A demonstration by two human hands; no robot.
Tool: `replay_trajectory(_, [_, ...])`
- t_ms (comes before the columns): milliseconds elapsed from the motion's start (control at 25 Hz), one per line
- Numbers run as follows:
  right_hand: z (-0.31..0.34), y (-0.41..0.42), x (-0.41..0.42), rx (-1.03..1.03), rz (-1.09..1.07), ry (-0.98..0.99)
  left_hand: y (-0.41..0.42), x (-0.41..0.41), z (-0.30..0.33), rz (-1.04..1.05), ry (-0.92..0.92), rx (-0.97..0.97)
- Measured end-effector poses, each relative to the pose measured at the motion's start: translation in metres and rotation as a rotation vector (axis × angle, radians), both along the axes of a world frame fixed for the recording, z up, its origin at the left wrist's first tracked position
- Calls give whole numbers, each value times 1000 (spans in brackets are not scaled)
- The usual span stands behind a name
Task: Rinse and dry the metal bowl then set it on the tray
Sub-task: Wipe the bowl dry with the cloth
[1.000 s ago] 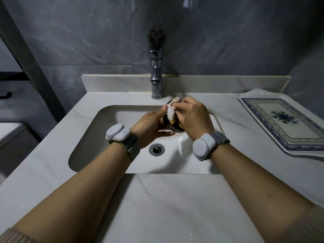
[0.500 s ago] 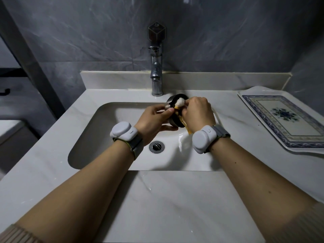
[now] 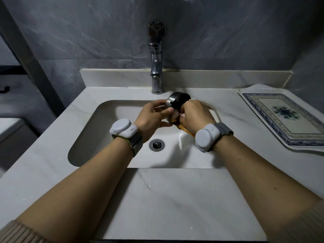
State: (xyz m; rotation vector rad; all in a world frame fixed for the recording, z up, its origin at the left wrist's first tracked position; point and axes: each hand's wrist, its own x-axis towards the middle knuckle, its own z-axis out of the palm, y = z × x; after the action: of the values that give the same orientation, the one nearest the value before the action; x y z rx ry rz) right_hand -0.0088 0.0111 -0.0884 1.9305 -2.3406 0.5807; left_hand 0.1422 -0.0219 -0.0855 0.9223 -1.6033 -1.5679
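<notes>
Over sink, 2 hands, 1 bowl

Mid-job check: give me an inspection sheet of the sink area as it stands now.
Surface: pale marble counter with an inset white sink; drain open, no water seen running.
Job's things: metal bowl held on its side over the sink; patterned tray on the counter to the right, nothing on it.
Clutter: nothing seen.
Grippers: left hand grips the bowl's rim; right hand presses a white and yellow cloth against the bowl.
Cables: nothing seen; a grey wrist device sits on each arm.
Surroundings: chrome faucet behind the sink, dark grey tiled wall.
</notes>
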Motion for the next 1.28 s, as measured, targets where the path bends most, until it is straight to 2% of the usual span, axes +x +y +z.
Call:
replay_trajectory(320, [0, 2, -7, -20, 159, -5, -4, 1, -1, -12, 60, 74])
replay_trajectory(600, [-4, 3, -4, -344, 259, -67, -9, 6, 1, -65, 152, 230])
replay_trajectory(920, [-2, 6, 1, -514, 253, -78, -11, 12, 1, -193, 156, 284])
replay_trajectory(1120, [0, 4, 0, -488, 21, -44, -6, 1, -2, -176, 177, 240])
replay_trajectory(1280, [2, -1, -3, -374, -174, -91, -4, -7, -5, -55, 145, 99])
